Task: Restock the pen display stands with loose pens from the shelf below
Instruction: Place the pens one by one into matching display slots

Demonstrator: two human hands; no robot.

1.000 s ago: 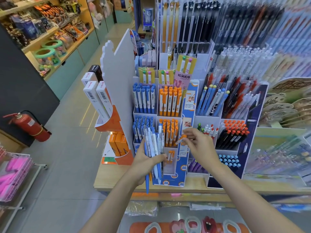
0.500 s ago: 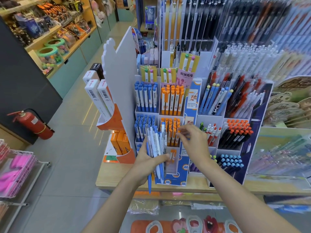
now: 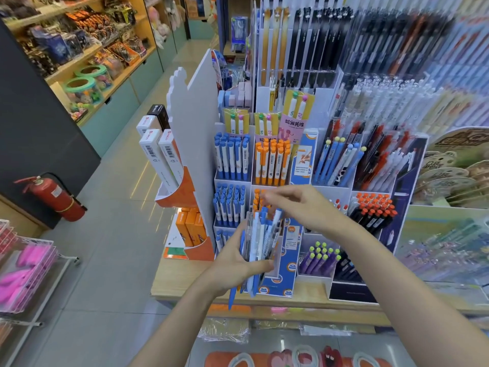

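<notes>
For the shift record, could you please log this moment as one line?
left hand: grips pens | right hand: above pens, blurred, grip unclear | stand: behind

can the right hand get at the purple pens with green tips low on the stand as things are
Probably yes. The right hand hovers above and left of the purple pens, whose tips stand open at the top with nothing over them. Its fingers are blurred, so whether it is free is unclear.

Single head view, looking forward-down, close on pen display stand [image 3: 267, 181].
</notes>
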